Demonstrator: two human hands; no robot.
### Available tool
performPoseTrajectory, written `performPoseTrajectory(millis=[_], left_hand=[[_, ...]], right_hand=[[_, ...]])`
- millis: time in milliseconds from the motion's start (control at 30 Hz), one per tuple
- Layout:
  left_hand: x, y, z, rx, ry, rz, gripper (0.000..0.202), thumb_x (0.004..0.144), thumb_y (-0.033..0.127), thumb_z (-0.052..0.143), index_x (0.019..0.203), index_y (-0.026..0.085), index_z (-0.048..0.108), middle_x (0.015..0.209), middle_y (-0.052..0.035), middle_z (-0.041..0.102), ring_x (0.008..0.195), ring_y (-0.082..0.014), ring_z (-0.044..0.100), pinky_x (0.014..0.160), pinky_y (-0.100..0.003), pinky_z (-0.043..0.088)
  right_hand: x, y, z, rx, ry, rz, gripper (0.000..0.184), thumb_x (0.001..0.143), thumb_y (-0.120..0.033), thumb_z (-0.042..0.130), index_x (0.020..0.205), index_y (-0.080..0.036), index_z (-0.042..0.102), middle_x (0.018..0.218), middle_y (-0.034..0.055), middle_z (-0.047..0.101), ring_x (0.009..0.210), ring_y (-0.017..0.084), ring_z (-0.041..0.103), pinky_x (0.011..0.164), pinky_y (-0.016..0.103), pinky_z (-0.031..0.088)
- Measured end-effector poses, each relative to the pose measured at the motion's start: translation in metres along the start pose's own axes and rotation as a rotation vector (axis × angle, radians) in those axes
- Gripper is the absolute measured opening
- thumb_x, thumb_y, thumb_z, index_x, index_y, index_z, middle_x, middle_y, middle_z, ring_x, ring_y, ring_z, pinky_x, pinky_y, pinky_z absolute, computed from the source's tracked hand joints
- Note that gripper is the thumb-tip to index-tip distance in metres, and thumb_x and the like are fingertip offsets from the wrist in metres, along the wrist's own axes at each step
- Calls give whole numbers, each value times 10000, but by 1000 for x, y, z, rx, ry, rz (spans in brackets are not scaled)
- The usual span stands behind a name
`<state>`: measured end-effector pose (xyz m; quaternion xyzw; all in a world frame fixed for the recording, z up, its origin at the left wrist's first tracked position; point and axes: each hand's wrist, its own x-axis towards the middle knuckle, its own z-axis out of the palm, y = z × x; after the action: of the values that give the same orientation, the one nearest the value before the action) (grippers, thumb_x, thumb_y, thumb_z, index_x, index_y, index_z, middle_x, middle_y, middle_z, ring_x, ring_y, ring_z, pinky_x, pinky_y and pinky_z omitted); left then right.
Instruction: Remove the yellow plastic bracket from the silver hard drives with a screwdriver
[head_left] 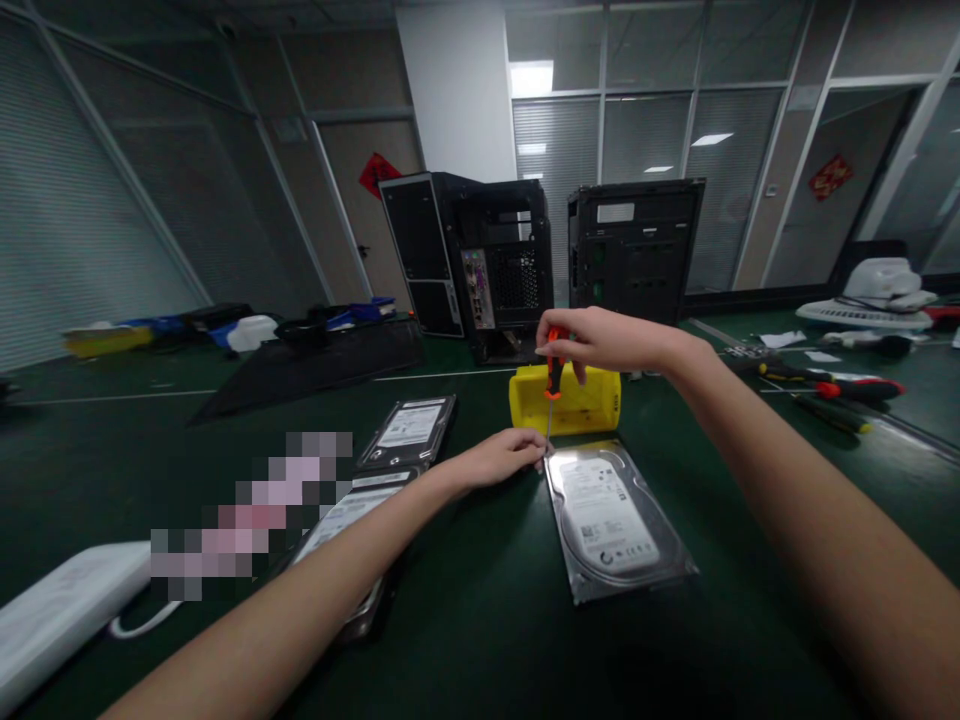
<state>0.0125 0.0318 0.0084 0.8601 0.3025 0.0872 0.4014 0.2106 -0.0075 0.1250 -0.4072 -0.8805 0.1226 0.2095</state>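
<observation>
A silver hard drive lies flat on the green table in front of me. My right hand is closed round the orange handle of a screwdriver, held upright with its thin shaft pointing down at the drive's far left corner. My left hand rests on the table beside that corner, fingers pinched together at the shaft's tip. Whether it holds a screw is too small to tell.
A yellow tray stands just behind the drive. Two more hard drives lie to the left, a white device at the near left. Two open computer cases stand at the back; tools lie at the right.
</observation>
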Motion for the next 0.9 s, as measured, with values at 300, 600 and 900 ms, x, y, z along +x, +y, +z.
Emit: performPoseTrajectory(millis=[300,600,900], left_hand=[[2,-2,-2,-1,-29,-9,229,837,258,422,963,152,581,829,-12,561,811,-147,498,792,-254,372],[1,7,0,-56,-13,-54,222,830,219,422,955,130,582,823,-24,562,787,-140,499,766,-244,384],[1,3,0,4,2,-45,256,826,277,414,956,150,594,812,-10,579,790,-149,505,781,-240,371]], right_hand=[[-1,-5,-1,123,-87,-11,189,871,-145,382,1043,-173,456,980,69,582,673,115,621,606,233,494],[5,-12,3,-4,-7,-91,120,851,-210,449,910,-150,535,843,47,616,577,94,586,521,206,428],[3,-13,5,-330,108,-14,301,900,-384,293,946,-191,519,747,46,609,602,154,519,530,258,331]])
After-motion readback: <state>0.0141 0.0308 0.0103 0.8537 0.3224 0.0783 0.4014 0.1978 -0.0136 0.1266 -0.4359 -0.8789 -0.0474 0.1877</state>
